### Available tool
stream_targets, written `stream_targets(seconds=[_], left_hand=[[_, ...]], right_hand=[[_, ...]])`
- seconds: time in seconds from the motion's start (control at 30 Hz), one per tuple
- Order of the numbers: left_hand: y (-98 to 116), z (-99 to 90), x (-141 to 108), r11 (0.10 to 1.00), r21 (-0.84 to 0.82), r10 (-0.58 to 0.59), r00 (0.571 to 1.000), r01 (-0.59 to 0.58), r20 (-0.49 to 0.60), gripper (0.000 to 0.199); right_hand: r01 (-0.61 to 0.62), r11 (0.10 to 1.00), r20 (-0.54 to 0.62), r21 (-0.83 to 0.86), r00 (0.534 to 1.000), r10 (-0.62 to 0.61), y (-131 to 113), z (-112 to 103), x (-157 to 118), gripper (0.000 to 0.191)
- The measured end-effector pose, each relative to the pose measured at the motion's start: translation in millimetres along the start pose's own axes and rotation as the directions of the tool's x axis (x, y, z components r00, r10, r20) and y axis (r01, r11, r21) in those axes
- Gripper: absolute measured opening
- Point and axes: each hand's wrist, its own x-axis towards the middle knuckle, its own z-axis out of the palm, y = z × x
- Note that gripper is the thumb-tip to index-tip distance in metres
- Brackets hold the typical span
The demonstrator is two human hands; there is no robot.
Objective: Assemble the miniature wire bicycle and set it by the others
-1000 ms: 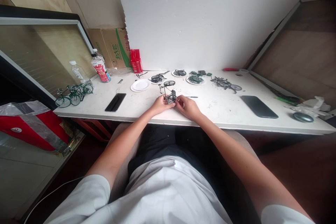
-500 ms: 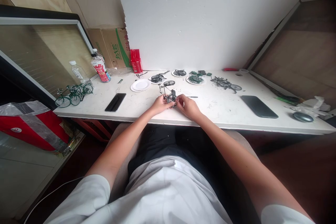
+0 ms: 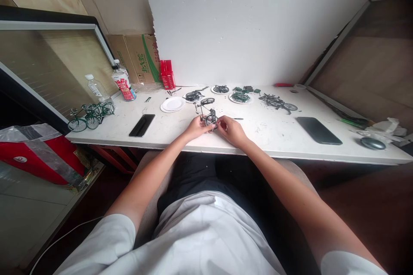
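Note:
A small, partly built model bicycle [image 3: 208, 114] stands on the white table [image 3: 264, 133], its one wheel pointing away from me. My left hand [image 3: 196, 127] grips its near end from the left. My right hand [image 3: 229, 130] pinches the same end from the right, fingertips against the frame. A thin dark tool [image 3: 238, 119] lies just beyond my right hand.
Several white plates of dark and green parts [image 3: 240, 97] sit behind, plus a bare plate [image 3: 173, 104]. Phones lie at left [image 3: 142, 125] and right [image 3: 318, 131]. Finished green model bikes [image 3: 90, 116] and two bottles [image 3: 123, 81] stand at left; a mouse [image 3: 372, 143] at right.
Both hands stay on the model bicycle; it has been tipped slightly and my right fingers have shifted a little along its near end.

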Motion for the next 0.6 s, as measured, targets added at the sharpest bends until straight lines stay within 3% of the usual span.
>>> stream_targets(seconds=[0.37, 0.6], left_hand=[[1.2, 0.4, -0.6, 1.000, 0.009, 0.014, 1.000, -0.015, 0.005, 0.058], [5.5, 0.8, -2.1, 0.999, -0.030, -0.039, 0.999, 0.038, -0.021, 0.063]], right_hand=[[0.003, 1.000, -0.005, 0.018, 1.000, -0.003, 1.2, 0.6, 0.4, 0.014], [-0.023, 0.996, -0.013, 0.083, 1.000, 0.024, 0.1, -1.3, 0.1, 0.020]])
